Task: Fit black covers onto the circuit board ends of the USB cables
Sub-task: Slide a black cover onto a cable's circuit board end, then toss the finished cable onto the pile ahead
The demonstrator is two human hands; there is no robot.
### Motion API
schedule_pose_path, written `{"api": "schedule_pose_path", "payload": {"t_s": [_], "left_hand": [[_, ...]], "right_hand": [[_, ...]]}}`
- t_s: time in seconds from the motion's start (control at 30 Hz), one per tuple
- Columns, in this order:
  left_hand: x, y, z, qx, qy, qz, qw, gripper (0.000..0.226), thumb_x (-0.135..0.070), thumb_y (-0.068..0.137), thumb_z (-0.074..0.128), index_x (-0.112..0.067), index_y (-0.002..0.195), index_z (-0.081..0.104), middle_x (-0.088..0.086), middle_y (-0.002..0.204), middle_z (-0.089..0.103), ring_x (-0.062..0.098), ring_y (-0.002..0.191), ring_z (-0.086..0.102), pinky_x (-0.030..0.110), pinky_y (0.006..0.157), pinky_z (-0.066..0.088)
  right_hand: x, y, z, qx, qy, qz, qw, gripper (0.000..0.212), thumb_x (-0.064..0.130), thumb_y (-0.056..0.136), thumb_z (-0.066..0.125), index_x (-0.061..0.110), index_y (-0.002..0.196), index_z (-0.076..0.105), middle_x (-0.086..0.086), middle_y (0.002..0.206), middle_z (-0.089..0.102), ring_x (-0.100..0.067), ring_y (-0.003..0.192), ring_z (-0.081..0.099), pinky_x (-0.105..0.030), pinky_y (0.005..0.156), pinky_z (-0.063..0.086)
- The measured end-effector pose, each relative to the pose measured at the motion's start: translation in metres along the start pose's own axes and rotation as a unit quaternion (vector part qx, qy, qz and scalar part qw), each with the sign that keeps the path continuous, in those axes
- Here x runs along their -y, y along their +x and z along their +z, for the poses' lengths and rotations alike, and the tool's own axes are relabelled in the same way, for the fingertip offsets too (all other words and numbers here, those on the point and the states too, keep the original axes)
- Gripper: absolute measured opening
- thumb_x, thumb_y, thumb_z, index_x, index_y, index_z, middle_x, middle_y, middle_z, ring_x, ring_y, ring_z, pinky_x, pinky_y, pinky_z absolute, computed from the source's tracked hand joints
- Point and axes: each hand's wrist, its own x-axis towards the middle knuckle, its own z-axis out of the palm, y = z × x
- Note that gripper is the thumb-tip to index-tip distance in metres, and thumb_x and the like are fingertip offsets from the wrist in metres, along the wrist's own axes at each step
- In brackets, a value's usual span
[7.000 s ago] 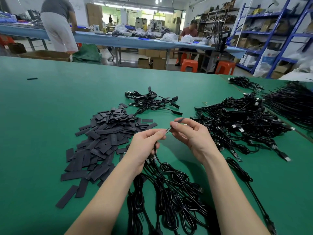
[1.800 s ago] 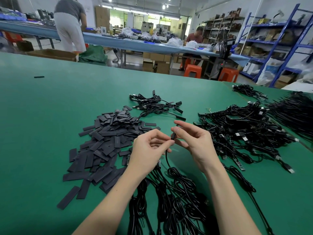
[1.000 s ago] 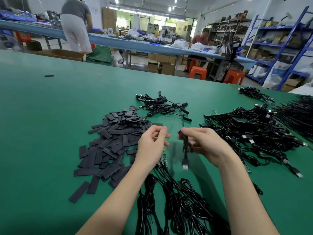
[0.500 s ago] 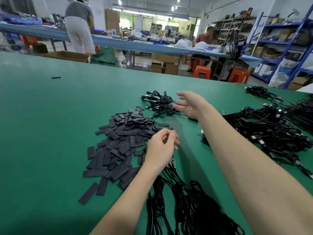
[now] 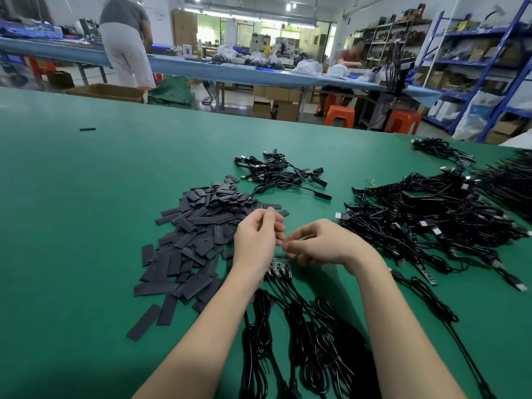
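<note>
**Hands together over cable bundle, nothing clearly held**

While my left hand (image 5: 254,243) and right hand (image 5: 322,244) hover fingertip to fingertip above the green table (image 5: 86,197), I can't tell if either pinches anything; fingers are loosely curled and blurred. No readable writing or brand anywhere. The bare circuit board ends (image 5: 280,266) sit just under my hands, at the head of the coiled cable bundle (image 5: 302,341) running toward me. The black covers (image 5: 195,240) are one loose heap to my left, too many to count. A small finished cable pile (image 5: 282,172) lies farther out, and a big cable pile (image 5: 431,223) to my right. Two orange stools (image 5: 339,116) stand beyond the table.
</note>
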Motion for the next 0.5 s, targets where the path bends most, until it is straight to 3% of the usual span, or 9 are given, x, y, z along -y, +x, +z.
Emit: {"api": "schedule_pose_path", "payload": {"t_s": [0.13, 0.27, 0.33, 0.4, 0.5], "left_hand": [[-0.002, 0.0, -0.001, -0.002, -0.014, -0.001, 1.0, 0.035, -0.021, 0.106, 0.048, -0.007, 0.08, 0.066, -0.002, 0.063, 0.062, 0.01, 0.057, 0.058, 0.021, 0.054, 0.049], [-0.015, -0.003, 0.0, -0.001, -0.008, 0.035, 0.999, 0.034, -0.021, 0.106, 0.048, -0.009, 0.079, 0.065, 0.0, 0.065, 0.062, 0.014, 0.061, 0.059, 0.025, 0.057, 0.05], [-0.022, -0.004, -0.001, -0.009, 0.073, 0.107, 0.991, 0.036, -0.027, 0.106, 0.046, -0.015, 0.077, 0.063, -0.006, 0.066, 0.063, 0.011, 0.063, 0.06, 0.027, 0.062, 0.05], [-0.027, -0.004, -0.006, -0.016, 0.211, 0.178, 0.961, 0.038, -0.039, 0.105, 0.041, -0.023, 0.075, 0.059, -0.014, 0.066, 0.063, 0.006, 0.064, 0.059, 0.028, 0.063, 0.047], [-0.029, -0.004, -0.009, 0.031, 0.377, 0.132, 0.916, 0.048, -0.056, 0.104, 0.032, -0.026, 0.077, 0.058, -0.01, 0.072, 0.064, 0.019, 0.074, 0.061, 0.033, 0.064, 0.041]], "right_hand": [[-0.001, -0.007, 0.001, 0.013, 0.011, 0.008, 1.0, 0.016, 0.023, 0.083, 0.081, 0.016, 0.096, 0.079, -0.003, 0.082, 0.077, -0.009, 0.071, 0.067, -0.017, 0.058, 0.051], [-0.006, -0.011, 0.003, 0.041, 0.208, 0.001, 0.977, 0.016, 0.001, 0.085, 0.076, 0.011, 0.097, 0.075, -0.009, 0.088, 0.075, -0.012, 0.076, 0.067, -0.021, 0.066, 0.058], [-0.005, -0.012, 0.0, 0.058, 0.295, -0.012, 0.954, 0.018, -0.006, 0.085, 0.073, 0.009, 0.096, 0.073, -0.005, 0.077, 0.072, -0.011, 0.066, 0.065, -0.021, 0.064, 0.058], [-0.004, -0.012, -0.004, 0.055, 0.324, -0.025, 0.944, 0.017, -0.007, 0.084, 0.073, 0.008, 0.093, 0.072, -0.002, 0.071, 0.07, -0.009, 0.059, 0.064, -0.019, 0.062, 0.057], [-0.004, -0.013, -0.007, 0.052, 0.358, -0.045, 0.931, 0.016, -0.006, 0.084, 0.073, 0.009, 0.089, 0.071, -0.002, 0.07, 0.071, -0.007, 0.057, 0.063, -0.018, 0.061, 0.056]]}}
